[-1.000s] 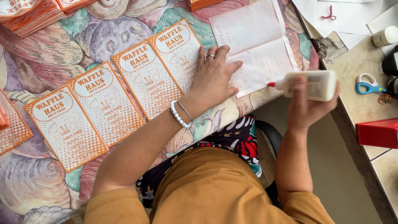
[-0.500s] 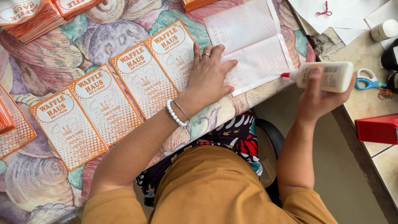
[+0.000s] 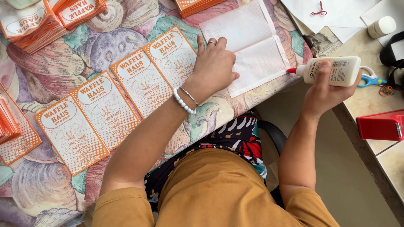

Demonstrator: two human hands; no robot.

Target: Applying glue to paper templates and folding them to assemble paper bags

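Shell-patterned cloth in muted purples, greens and pinks [image 3: 126, 38] covers the table under the work. At its near edge lies a white, faintly dotted paper sheet with a fold across it [image 3: 252, 46], one corner reaching just past the table edge. The left hand [image 3: 214, 65] rests flat on that sheet's left side, fingers spread and closed on nothing, pinning it down. Paper this thin looks light and limp, likely to slide or curl, so a flat palm near the edge suits it better than a pinch.

The right hand [image 3: 326, 90] is wrapped around a white plastic glue bottle with a red nozzle [image 3: 332, 70], held on its side with the tip just beside the sheet's right edge. Such a bottle should be light and squeezable, best gripped round its middle as it is now.

Left of the sheet, orange-and-white printed cards [image 3: 118, 101] lie in a slanted row, touching edge to edge, with stacks of the same cards [image 3: 46, 19] at the far side. On the beige counter to the right sit blue-handled scissors [image 3: 372, 80], a red box [image 3: 381, 125] and a small white bottle [image 3: 381, 26].
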